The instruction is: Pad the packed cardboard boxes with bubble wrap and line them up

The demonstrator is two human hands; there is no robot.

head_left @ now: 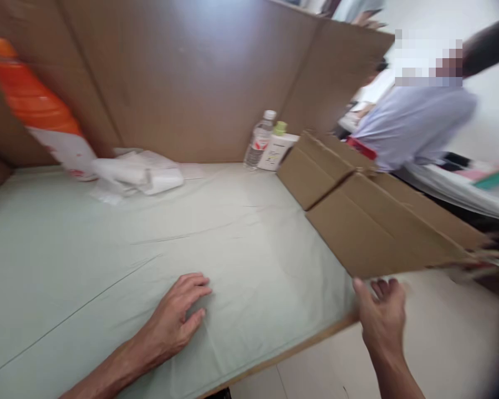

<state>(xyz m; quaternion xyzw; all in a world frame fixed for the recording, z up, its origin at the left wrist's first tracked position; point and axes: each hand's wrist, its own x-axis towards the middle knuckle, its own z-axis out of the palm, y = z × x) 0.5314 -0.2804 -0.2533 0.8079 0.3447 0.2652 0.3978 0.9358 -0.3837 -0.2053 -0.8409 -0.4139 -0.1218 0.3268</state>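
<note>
My left hand (pixel 183 307) lies over the pale green cloth (pixel 241 249) near the table's front side, palm down, fingers loosely apart and holding nothing. Out at the front right corner is my right hand (pixel 383 316), slightly blurred. Its thumb stands away from the half-curled fingers, and I see nothing in its grasp. Just above it is the lower corner of a cardboard flap (pixel 378 221); whether the thumb touches it I cannot tell.
Tall cardboard (pixel 191 83) walls the back. Against it stand an orange-and-white container (pixel 45 111), crumpled white plastic (pixel 141 172), a clear water bottle (pixel 258 141) and a white bottle with a green cap (pixel 278 148). Another person (pixel 416 122) is beyond the right side.
</note>
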